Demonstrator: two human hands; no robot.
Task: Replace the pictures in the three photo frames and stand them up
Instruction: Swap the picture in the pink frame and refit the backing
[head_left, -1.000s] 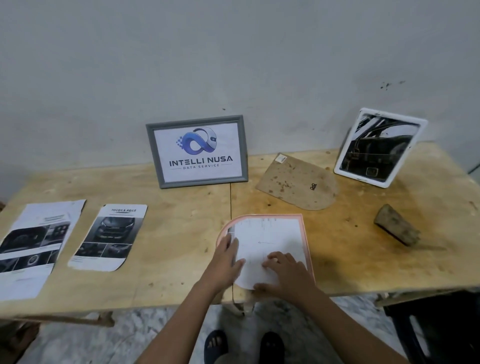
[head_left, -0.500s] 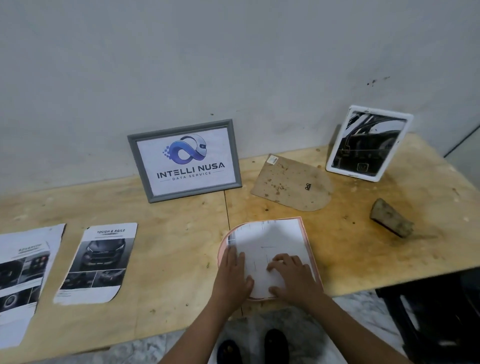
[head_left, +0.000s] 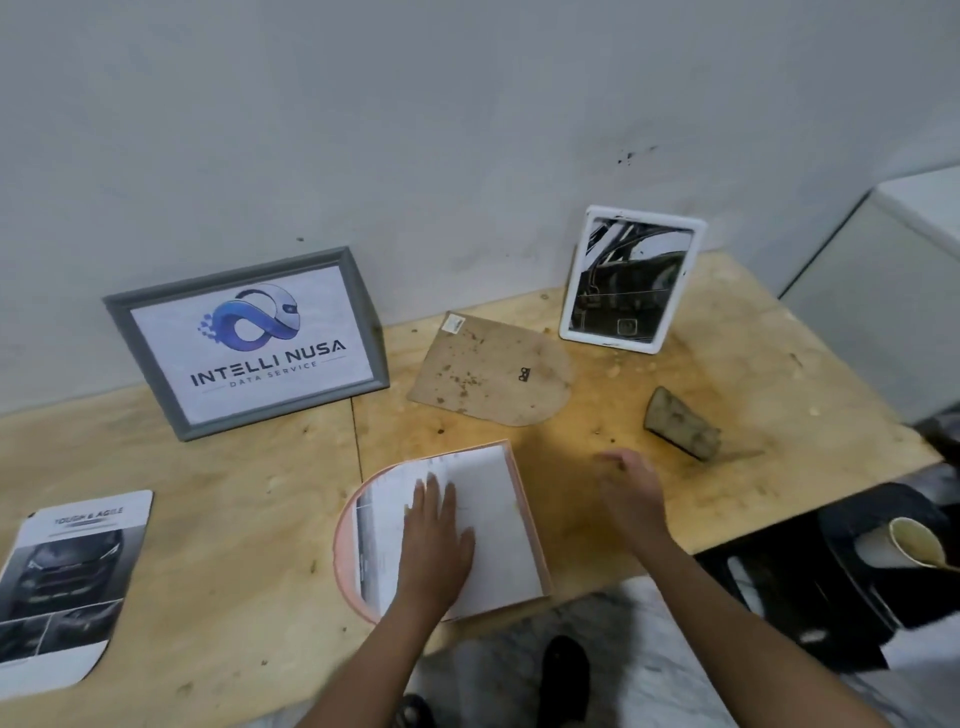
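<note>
I have the left hand (head_left: 436, 545) laid flat, fingers straight, pressing the white sheet (head_left: 493, 519) into the pink frame (head_left: 344, 545), which lies face down at the near edge of the table (head_left: 208, 493). The right hand (head_left: 631, 493) hovers just off the frame's 3 o'clock side. It is blurred, with fingers loosely spread and nothing in them as far as I can make out.

From the pink frame, the brown backing board (head_left: 488, 371) lies flat at 12 o'clock, apart from it, and a brown wedge (head_left: 680, 423), probably the stand piece, sits at 2 o'clock. The grey frame (head_left: 249, 343) at 11 o'clock and the white frame (head_left: 631, 280) at 1 o'clock stand by the wall. A car print (head_left: 67, 577) lies at 9 o'clock.

I judge this the third frame, with the picture in and the back not yet closed. Next I want the right hand on the backing board. The board needs turning, since its curved end points to 4 o'clock and the frame's points to 9.
</note>
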